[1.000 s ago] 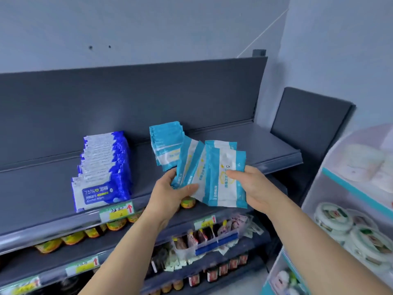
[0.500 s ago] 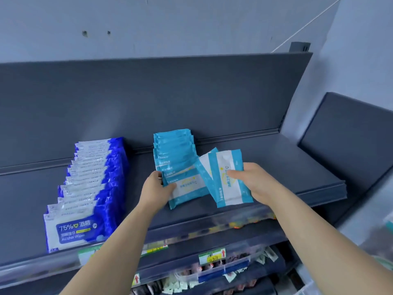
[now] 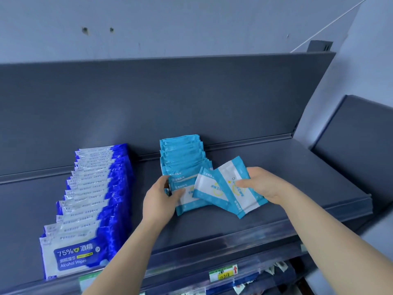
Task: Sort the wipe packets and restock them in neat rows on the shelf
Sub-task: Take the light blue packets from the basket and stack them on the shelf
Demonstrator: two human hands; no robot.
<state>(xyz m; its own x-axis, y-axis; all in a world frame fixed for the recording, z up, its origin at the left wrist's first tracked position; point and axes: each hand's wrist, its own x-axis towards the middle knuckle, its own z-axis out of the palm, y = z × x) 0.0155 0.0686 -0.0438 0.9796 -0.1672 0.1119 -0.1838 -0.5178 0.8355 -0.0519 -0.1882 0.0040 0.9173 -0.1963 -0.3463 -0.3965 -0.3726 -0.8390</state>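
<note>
The left hand (image 3: 159, 199) steadies the front of the light-blue row (image 3: 180, 150), fingers curled round it; the right hand (image 3: 264, 184) pinches two fanned packets (image 3: 246, 202), best squared before insertion.

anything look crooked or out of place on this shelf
The two loose packets in the right hand are fanned and tilted, overlapping the front of the light blue row, which the left hand grips. The dark blue row stands lined up. No spill or damage shows.

Light-blue wipe packets (image 3: 182, 158) (rowed) on shelf (image 3: 297, 167)
</note>
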